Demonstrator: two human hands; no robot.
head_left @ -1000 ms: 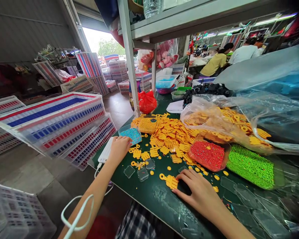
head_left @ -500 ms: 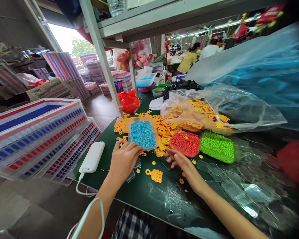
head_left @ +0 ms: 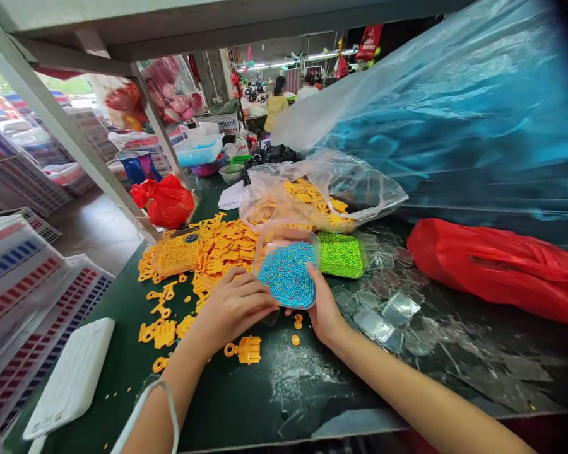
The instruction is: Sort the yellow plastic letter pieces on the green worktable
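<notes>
A clear plastic tub of small blue beads (head_left: 288, 272), specked with other colours, is tilted toward me. My right hand (head_left: 325, 309) grips its right side, thumb over the rim. The fingers of my left hand (head_left: 239, 304) are bent together at the near left edge of the tub; their tips are partly hidden. Behind and to the right stands a tub of green beads (head_left: 341, 253). Yellow plastic pieces (head_left: 227, 249) lie heaped to the left, and a tub of orange-yellow beads (head_left: 180, 252) rests among them. One hand-shaped yellow piece (head_left: 248, 350) lies near my left wrist.
Loose clear plastic cases (head_left: 381, 318) spread over the right of the dark green table. A clear bag of yellow pieces (head_left: 307, 202) lies behind the tubs. A white power bank (head_left: 71, 378), a red bag (head_left: 165, 200), a red bundle (head_left: 492, 271) and a shelf post (head_left: 76, 135) surround the work area.
The blue bead tub has been moved right, off the yellow heap, and tilted toward me, with my right hand now on it. It covers where the red beads were. The view has turned right.
</notes>
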